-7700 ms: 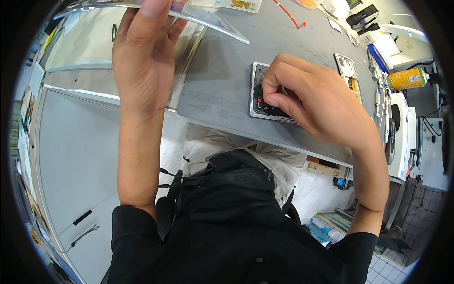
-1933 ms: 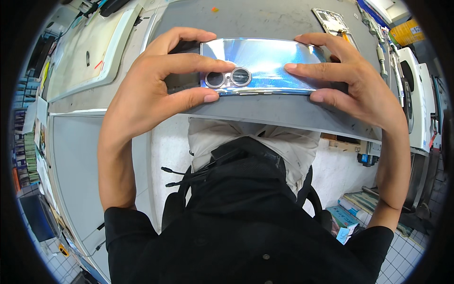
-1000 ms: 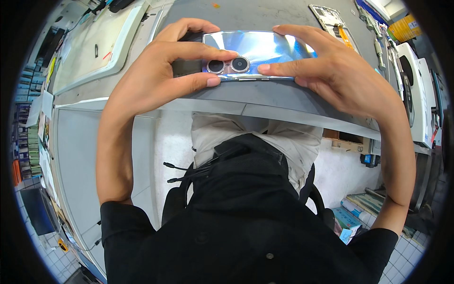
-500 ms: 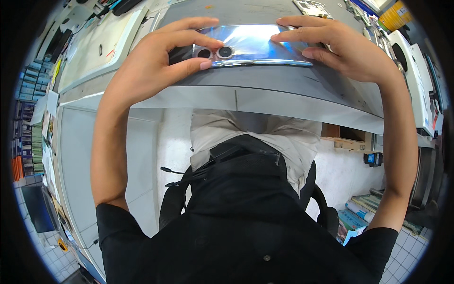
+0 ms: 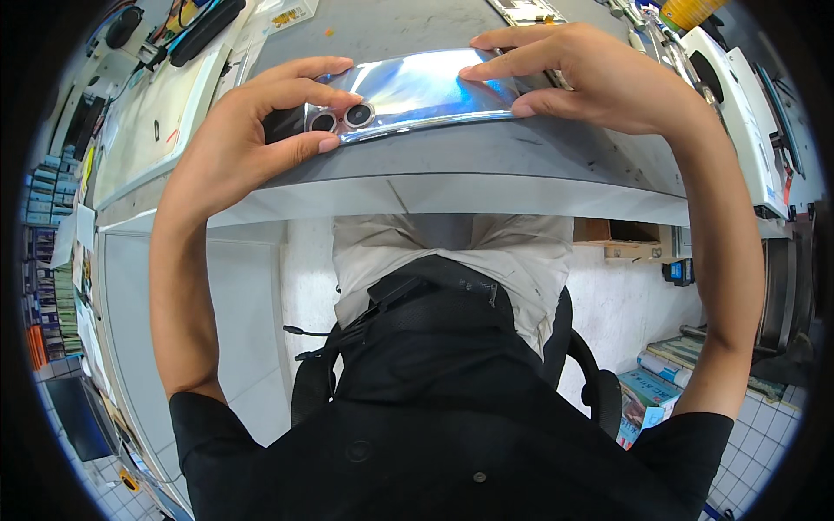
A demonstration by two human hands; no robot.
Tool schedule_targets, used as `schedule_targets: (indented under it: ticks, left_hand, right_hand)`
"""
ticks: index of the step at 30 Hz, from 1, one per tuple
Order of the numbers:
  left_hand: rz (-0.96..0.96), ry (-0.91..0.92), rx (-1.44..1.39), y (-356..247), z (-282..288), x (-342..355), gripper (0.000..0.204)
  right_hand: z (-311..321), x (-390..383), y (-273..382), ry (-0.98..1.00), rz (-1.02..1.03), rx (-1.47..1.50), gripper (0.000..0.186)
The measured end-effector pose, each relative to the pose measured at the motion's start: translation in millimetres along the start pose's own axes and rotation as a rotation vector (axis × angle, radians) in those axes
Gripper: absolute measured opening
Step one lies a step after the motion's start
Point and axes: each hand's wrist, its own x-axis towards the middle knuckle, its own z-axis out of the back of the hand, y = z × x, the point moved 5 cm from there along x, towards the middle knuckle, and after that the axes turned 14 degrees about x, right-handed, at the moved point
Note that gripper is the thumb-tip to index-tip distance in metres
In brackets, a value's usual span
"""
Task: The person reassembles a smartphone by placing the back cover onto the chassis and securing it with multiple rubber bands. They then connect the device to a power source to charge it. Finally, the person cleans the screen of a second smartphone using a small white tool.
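Note:
A smartphone [image 5: 417, 91] with a glossy silver-blue back lies crosswise, back side up, over the grey work surface [image 5: 469, 156]. Two large round camera lenses [image 5: 359, 115] show at its left end. My left hand [image 5: 234, 122] grips that end, with the thumb on the near edge, one finger beside the lenses and another along the far edge. At the right end, my right hand [image 5: 591, 78] pinches the phone between the thumb at the near edge and fingers on the back and far edge. The phone's underside is hidden.
A pale tray-like board [image 5: 139, 143] sits to the left, and a long black case [image 5: 207, 33] beyond it. Past my right hand lie a metal-framed part [image 5: 526, 10] and small tools. A white machine [image 5: 738, 113] stands at the right, near a yellow container [image 5: 691, 10].
The whole view has shifted and turned slightly, so the bench, phone and hands sit further left in the picture. Both hands keep much the same hold on the phone.

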Motion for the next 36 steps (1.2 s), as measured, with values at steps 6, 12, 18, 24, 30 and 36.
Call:
schedule_targets:
  ticks: [6,12,18,24,30,36]
  left_hand:
    - [0.052,0.097,0.018,-3.6,4.6,9.2,0.042]
    - [0.038,0.017,0.070,-3.6,15.1,22.7,0.068]
    - [0.302,0.025,-0.193,-4.3,10.7,14.9,0.036]
    - [0.227,-0.177,-0.508,-15.2,-4.3,0.1,0.026]
    - [0.037,-0.305,-0.594,-18.6,-14.1,-0.2,0.029]
    - [0.007,-0.293,-0.614,-19.0,-15.9,-0.8,0.028]
  right_hand:
    - [7.3,10.7,1.0,0.006,-0.119,0.041,0.061]
    - [14.3,19.3,-4.8,-0.017,-0.062,0.046,0.068]
    - [17.5,-0.9,12.5,-0.193,-0.077,0.403,0.041]
    - [1.6,-24.6,22.9,-0.433,-0.044,0.556,0.022]
    - [-5.3,-23.9,34.5,-0.568,0.221,0.412,0.026]
    - [-10.6,-25.6,32.6,-0.615,0.272,0.430,0.029]
